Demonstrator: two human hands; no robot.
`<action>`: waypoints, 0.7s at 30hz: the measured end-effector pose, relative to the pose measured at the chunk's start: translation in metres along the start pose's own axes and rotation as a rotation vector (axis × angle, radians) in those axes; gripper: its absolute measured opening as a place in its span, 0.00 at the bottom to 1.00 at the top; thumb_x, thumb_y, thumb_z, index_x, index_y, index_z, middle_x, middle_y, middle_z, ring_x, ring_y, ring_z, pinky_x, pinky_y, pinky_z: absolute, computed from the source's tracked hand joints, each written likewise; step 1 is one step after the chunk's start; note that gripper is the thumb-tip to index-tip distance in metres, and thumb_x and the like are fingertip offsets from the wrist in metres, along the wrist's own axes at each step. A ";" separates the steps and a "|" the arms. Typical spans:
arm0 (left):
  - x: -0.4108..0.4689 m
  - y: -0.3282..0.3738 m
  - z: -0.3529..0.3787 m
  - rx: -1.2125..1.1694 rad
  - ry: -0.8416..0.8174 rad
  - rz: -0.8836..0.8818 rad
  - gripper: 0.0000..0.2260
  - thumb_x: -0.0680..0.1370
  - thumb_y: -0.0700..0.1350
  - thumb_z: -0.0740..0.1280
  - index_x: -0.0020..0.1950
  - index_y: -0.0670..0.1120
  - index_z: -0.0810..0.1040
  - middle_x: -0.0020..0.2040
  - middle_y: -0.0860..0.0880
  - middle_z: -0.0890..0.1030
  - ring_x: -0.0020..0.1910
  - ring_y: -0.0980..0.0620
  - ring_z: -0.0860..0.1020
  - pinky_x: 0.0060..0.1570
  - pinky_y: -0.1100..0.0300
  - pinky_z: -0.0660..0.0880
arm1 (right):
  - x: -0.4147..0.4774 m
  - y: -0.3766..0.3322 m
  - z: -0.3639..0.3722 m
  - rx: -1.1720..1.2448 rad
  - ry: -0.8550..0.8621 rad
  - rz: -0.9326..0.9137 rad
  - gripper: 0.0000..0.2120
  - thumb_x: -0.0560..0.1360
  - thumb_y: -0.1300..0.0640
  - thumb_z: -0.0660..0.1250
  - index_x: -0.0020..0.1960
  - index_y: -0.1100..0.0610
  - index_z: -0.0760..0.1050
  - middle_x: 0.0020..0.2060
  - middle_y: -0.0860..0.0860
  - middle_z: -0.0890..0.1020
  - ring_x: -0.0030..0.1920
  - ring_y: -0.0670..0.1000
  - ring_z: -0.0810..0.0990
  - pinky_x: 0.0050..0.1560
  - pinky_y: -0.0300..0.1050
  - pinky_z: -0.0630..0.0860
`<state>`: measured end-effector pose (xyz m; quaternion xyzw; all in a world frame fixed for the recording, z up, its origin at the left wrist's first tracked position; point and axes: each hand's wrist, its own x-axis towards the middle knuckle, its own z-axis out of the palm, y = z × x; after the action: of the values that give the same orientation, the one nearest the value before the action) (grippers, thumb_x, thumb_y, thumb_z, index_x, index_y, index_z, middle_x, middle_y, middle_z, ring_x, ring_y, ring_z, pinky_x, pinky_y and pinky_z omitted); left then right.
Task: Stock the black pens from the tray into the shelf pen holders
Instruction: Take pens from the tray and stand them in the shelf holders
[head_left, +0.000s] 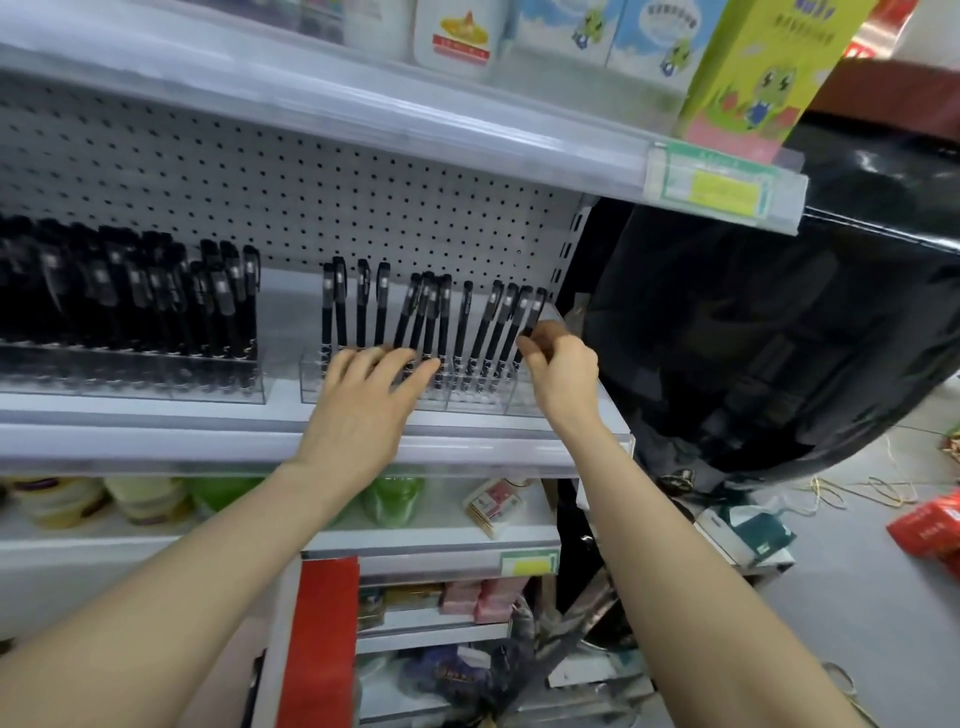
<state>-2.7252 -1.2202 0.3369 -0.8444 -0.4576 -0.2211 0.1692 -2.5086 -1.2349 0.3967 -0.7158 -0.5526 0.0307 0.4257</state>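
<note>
The left hand (371, 387) is lying flat against the front of the clear pen holder (314, 382) on the shelf (208, 447), its fingers (415, 370) released and spread, touching the lower ends of the black pens (382, 306) standing upright in a row. The right hand (563, 371) is grasping the rightmost pen (535, 312) between pinched fingers at the holder's right end. To the left, a second holder (156, 382) is standing packed with pens.

Right hand (563, 366) pinches pen (531, 319); left hand (371, 387) flat.
</note>
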 end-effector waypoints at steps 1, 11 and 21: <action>0.000 0.000 0.000 -0.005 0.001 0.005 0.31 0.73 0.39 0.72 0.74 0.51 0.66 0.68 0.46 0.73 0.66 0.42 0.70 0.68 0.44 0.62 | 0.000 0.000 -0.001 0.004 -0.003 0.005 0.10 0.80 0.56 0.65 0.52 0.63 0.79 0.42 0.59 0.84 0.44 0.60 0.81 0.47 0.54 0.77; -0.008 -0.009 -0.017 -0.142 -0.005 0.055 0.26 0.80 0.47 0.64 0.77 0.47 0.61 0.73 0.44 0.67 0.73 0.43 0.63 0.75 0.45 0.56 | -0.019 -0.006 -0.010 0.035 0.054 0.073 0.15 0.79 0.60 0.65 0.65 0.60 0.76 0.49 0.53 0.83 0.48 0.49 0.79 0.51 0.39 0.72; -0.134 -0.098 -0.052 -0.274 0.071 -0.003 0.17 0.77 0.43 0.69 0.65 0.43 0.77 0.64 0.42 0.75 0.62 0.40 0.72 0.59 0.47 0.73 | -0.134 -0.067 0.039 0.183 0.076 -0.036 0.09 0.77 0.60 0.66 0.56 0.57 0.80 0.46 0.47 0.82 0.45 0.44 0.79 0.47 0.28 0.71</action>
<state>-2.8841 -1.2879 0.3186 -0.8506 -0.4183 -0.3113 0.0682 -2.6319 -1.3198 0.3577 -0.6646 -0.5436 0.0461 0.5105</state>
